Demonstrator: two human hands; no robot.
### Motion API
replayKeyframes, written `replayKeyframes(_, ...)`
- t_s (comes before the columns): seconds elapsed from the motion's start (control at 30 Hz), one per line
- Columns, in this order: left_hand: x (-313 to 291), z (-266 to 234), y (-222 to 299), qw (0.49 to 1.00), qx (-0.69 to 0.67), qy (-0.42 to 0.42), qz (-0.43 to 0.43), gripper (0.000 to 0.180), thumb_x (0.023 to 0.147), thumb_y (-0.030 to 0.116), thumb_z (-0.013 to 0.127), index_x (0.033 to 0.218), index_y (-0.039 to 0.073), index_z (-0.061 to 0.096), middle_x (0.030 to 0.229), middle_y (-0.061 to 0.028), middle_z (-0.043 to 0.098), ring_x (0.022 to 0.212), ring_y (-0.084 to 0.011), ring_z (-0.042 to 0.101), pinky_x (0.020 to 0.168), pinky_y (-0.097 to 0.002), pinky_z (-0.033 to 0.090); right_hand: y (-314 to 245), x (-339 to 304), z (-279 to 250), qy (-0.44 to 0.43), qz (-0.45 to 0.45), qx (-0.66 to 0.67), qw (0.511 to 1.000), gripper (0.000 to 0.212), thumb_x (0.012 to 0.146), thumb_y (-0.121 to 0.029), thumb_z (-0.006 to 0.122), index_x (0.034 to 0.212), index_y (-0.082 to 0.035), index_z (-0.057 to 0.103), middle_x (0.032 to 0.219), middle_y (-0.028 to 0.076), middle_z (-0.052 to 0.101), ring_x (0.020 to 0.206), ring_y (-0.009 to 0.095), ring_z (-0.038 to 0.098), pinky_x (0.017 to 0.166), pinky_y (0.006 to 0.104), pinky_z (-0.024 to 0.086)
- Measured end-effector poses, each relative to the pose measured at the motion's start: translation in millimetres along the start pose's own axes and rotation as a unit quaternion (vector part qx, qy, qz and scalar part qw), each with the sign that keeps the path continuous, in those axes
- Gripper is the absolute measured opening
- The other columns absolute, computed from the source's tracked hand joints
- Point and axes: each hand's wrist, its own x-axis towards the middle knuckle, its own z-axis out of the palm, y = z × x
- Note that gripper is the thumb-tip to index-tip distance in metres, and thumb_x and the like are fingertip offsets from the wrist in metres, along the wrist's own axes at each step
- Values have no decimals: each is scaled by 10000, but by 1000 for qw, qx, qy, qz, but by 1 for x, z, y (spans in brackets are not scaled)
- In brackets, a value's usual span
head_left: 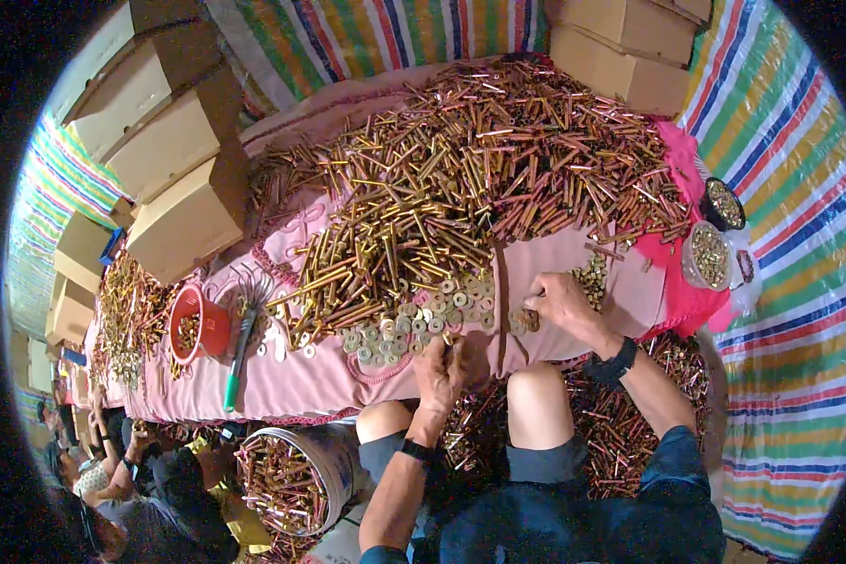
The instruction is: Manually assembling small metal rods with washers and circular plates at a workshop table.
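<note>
My left hand is closed at the table's near edge, its fingers curled round something small I cannot make out. Just beyond it lies a spread of flat round metal washers. My right hand hovers over the pink cloth, thumb and forefinger pressed together; whatever they pinch is too small to tell. Under its fingertips sits a small group of washers. Small brass-coloured nuts are gathered beside that hand. A large heap of long brass-coloured bolts covers the cloth ahead of both hands.
A red basket and a green-handled wire tool lie on the left. Below stands a bucket of bolts. Tubs of small parts sit at right. Cardboard boxes are stacked at left. Other people work at lower left.
</note>
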Motion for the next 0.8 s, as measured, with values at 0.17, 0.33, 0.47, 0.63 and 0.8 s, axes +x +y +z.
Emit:
replayKeyframes(0.17,-3,0,-6,999,15,-20,-39,82,912,79,668,874,24,619,659,-147,571,582,-319,573,560,-401,452,-69,7,-12,-100,163,327,925,146,946,-138,686,946,6,663,738,45,665,599,95,647,488,252,505)
replayKeyframes(0.33,-9,3,-28,1000,-3,2,-4,85,887,63,645,876,19,573,706,-171,565,631,-335,565,580,-405,444,-122,18,19,-179,133,395,891,204,935,-185,709,1027,-11,654,753,40,668,598,97,649,502,244,506)
replayKeyframes(0.47,-9,9,-32,998,-53,-4,-15,79,856,46,636,911,20,584,720,-173,567,631,-328,550,589,-396,448,-134,15,25,-181,129,365,904,224,920,-213,696,983,-1,658,765,51,680,597,116,652,523,267,498)
replayKeyframes(0.63,-9,9,-20,995,-86,21,-36,62,909,72,630,940,21,612,729,-173,585,622,-300,573,593,-384,462,-118,6,13,-87,124,316,936,177,922,-168,681,1007,-13,687,844,58,688,694,133,661,610,288,532)
replayKeyframes(0.8,-4,5,0,999,-33,-6,-25,411,949,93,643,1328,41,491,882,-101,680,743,-188,653,658,-320,521,2,1,-43,136,98,20,986,160,861,-138,672,947,-9,714,913,119,731,853,231,694,777,368,541)
